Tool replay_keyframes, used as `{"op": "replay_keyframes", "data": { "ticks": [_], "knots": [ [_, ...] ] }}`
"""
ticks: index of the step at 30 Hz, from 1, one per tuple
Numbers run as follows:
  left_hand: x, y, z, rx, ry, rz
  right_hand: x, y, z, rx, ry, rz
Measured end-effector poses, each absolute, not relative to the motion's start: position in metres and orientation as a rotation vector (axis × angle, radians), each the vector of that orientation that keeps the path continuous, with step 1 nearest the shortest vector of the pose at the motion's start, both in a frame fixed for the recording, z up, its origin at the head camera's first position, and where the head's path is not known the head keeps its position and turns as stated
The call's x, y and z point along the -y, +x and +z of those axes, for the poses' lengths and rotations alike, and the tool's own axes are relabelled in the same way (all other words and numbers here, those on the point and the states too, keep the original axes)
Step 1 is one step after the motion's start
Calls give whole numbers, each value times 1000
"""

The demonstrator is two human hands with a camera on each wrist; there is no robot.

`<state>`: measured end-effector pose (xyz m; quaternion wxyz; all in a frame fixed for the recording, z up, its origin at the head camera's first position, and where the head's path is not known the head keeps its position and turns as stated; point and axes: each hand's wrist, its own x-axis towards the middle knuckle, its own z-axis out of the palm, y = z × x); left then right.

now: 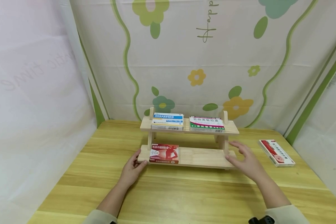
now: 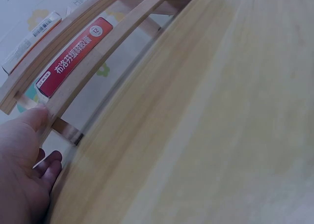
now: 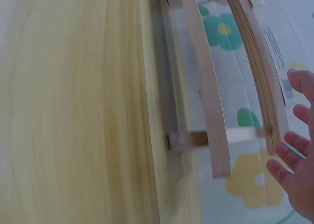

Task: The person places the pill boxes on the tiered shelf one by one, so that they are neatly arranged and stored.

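Note:
A small two-tier wooden rack (image 1: 204, 157) stands on the table. My left hand (image 1: 130, 171) grips the left end of its lower board; in the left wrist view the thumb lies against the board, with the fingers below. Beside that hand lies a red medicine box (image 1: 164, 153) on the lower tier. My right hand (image 1: 246, 161) is at the rack's right end, fingers spread and holding nothing; the right wrist view shows its fingertips beside the boards. On the upper tier lie a blue-and-white medicine box (image 1: 167, 121) and a green-and-white medicine box (image 1: 206, 124).
A white-and-red medicine box (image 1: 277, 153) lies on the wooden table (image 1: 190, 193), to the right of the rack. Behind the table hangs a flower-printed cloth (image 1: 184, 53), and cloth also hangs along both sides.

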<state>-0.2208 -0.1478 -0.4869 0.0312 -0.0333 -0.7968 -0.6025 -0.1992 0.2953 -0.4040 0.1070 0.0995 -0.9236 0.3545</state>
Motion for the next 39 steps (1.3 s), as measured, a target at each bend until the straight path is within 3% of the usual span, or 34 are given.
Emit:
{"op": "replay_keyframes", "data": {
  "ticks": [22, 39],
  "knots": [
    [148, -221, -486, 2466, -88, -1848, -419, -212, -421, 2827, -75, 729],
    [145, -220, -486, 2462, -81, -1859, -470, -211, -439, 2919, -309, 738]
  ]
}}
